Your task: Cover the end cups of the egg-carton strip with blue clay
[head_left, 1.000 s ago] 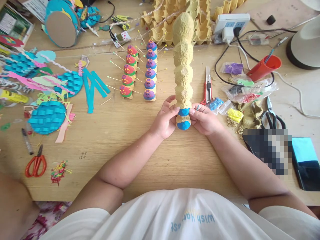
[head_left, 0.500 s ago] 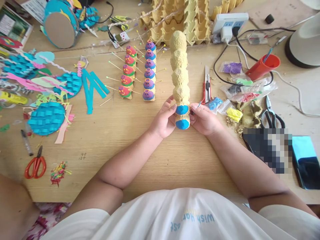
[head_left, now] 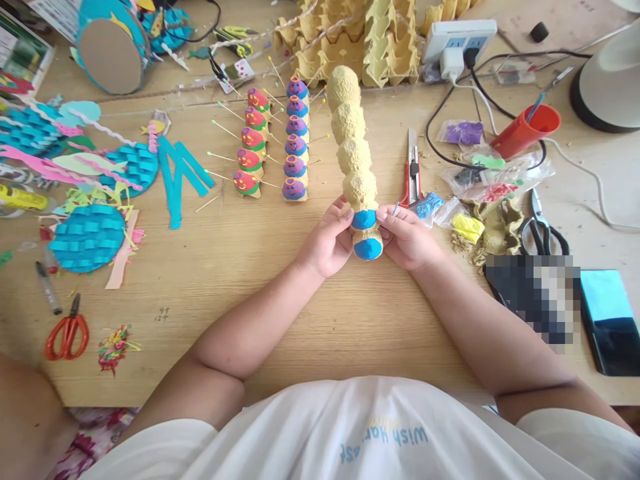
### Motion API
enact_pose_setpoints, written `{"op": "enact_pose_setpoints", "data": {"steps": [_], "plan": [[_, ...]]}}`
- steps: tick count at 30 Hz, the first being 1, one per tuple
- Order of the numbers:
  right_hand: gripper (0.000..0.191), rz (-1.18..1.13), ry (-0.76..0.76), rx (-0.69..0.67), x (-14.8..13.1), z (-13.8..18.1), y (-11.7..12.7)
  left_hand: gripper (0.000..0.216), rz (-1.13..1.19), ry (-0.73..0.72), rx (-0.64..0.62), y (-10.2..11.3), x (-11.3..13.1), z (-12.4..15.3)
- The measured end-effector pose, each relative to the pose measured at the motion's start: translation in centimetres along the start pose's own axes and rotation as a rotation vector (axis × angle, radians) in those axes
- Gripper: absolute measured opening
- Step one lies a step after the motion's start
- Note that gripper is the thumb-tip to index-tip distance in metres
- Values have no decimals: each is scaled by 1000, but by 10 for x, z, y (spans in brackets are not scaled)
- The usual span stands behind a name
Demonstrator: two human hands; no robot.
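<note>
- A light wooden surface fills most of the view, crowded with craft pieces at both sides and along the back.
- In the middle, directly before the person, is a long yellowish egg-carton strip, its far end angled slightly left; whether it touches the surface is hard to tell.
- Its two nearest bumps bear blue patches; the others are plain.
- The left hand is closed round the strip's left side near the close end, thumb beside the upper blue patch.
- The right hand is mostly closed, its fingertips against the strip's right side; a thin blue sliver pokes up at its fingers.
- Left of the strip stand two painted rows, one red and green, one purple and blue, both with pins sticking out.
- Just beyond the right hand lie a red utility knife and a packet of blue clay, with yellow clay farther right.
- A red cup tilts near black scissors; a phone lies closer to the person.
- At far left are woven blue discs, blue paper strips and red-handled scissors.
- Egg cartons and a power strip sit at the back.
</note>
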State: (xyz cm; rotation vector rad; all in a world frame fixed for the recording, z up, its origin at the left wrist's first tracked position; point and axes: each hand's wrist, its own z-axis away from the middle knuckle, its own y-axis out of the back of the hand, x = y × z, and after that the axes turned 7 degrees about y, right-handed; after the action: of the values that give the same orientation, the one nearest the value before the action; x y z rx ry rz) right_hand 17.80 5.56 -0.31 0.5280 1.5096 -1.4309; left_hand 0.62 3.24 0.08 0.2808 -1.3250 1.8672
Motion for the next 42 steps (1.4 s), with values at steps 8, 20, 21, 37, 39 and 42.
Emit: {"op": "enact_pose_setpoints", "data": {"steps": [8, 20, 21, 37, 39, 42], "plan": [[65, 0, -15, 20, -1, 1, -4, 34, 27, -62, -11, 0, -1, -1], [59, -43, 20, 4, 1, 0, -5, 39, 64, -58, 36, 3, 0, -3], [58, -30, 29, 5, 2, 0, -4, 42, 60, -45, 48, 4, -1, -3], [59, 5, 37, 18, -2, 3, -9, 40, 28, -42, 65, 3, 0, -3], [61, 10, 44, 32, -1, 3, -9, 42, 12, -43, 72, 3, 0, -2], [61, 9, 58, 40, -1, 3, -9, 41, 15, -65, 67, 1, 0, -2]]}}
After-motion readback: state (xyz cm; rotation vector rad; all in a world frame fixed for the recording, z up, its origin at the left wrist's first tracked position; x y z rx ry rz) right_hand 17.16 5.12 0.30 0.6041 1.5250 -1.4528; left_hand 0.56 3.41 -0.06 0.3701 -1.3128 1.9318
